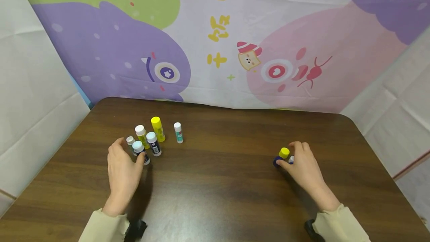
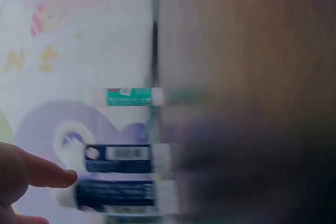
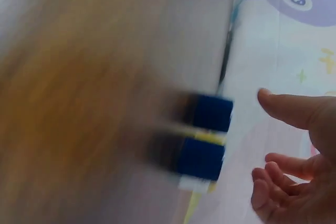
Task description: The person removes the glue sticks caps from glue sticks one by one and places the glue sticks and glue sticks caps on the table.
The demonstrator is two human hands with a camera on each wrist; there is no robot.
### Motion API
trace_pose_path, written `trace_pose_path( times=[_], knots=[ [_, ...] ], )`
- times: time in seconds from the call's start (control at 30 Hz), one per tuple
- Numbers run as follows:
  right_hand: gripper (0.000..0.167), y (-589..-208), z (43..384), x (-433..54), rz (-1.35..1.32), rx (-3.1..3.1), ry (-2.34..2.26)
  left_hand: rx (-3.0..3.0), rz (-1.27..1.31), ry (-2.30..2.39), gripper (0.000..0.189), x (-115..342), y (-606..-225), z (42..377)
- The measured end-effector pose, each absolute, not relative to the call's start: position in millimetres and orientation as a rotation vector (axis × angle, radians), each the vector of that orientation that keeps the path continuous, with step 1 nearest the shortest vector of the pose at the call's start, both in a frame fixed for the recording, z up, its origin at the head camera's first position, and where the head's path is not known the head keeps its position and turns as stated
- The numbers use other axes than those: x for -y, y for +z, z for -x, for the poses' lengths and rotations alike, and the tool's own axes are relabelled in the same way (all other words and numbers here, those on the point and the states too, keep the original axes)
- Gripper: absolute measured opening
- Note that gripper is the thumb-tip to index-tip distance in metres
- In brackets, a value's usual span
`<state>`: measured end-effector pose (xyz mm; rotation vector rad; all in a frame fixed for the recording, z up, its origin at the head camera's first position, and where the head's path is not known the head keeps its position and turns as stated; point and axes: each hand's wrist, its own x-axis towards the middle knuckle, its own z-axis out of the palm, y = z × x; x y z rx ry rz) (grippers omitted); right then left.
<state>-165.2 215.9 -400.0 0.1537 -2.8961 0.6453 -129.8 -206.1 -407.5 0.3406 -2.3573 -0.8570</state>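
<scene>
On the left, my left hand point(image 1: 123, 171) is beside a cluster of glue sticks, thumb and fingers apart. Its thumb overlaps the nearest navy glue stick with a white cap point(image 1: 138, 146). A second navy glue stick point(image 1: 154, 145), a yellow one with a white cap point(image 1: 141, 134), an all-yellow one point(image 1: 158, 128) and a small white-capped one point(image 1: 130, 140) stand close by. At the right, my right hand point(image 1: 306, 170) hovers with spread fingers by short dark blue cylinders point(image 3: 201, 159), a yellow-topped piece point(image 1: 284, 153) and a white-topped piece point(image 1: 291, 158), partly hidden by the hand.
A slim teal glue stick with a white cap point(image 1: 178, 133) stands apart, right of the cluster. Brown wooden table point(image 1: 215, 174) stretches between my hands. Behind its far edge hangs a cartoon-printed cloth point(image 1: 218, 85), with white sheets at both sides.
</scene>
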Motion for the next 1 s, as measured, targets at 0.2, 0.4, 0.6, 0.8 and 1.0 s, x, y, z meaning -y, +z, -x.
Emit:
trace_pose_path(
  times=[0.2, 0.4, 0.6, 0.8, 1.0],
  knots=[
    [0.043, -393.3, 177.1, -185.7, -0.286, 2.792, 0.722, 2.232, -0.047, -0.630, 0.060, 182.9, -393.7, 131.7],
    [0.034, -387.9, 189.7, -145.0, -0.397, 2.746, 0.786, 2.280, 0.062, -0.701, 0.055, 152.8, -393.2, 140.1],
    [0.029, -385.3, 201.7, -89.9, -0.574, 2.779, 0.881, 2.529, -0.099, -0.950, 0.058, 126.4, -406.9, 154.1],
    [0.028, -383.7, 219.3, -51.9, -0.717, 2.793, 0.986, 2.511, -0.267, -1.102, 0.059, 118.3, -416.7, 173.1],
    [0.027, -389.9, 240.0, -31.5, -0.786, 2.794, 1.087, 2.513, -0.388, -1.161, 0.062, 120.4, -426.0, 193.0]
  ],
)
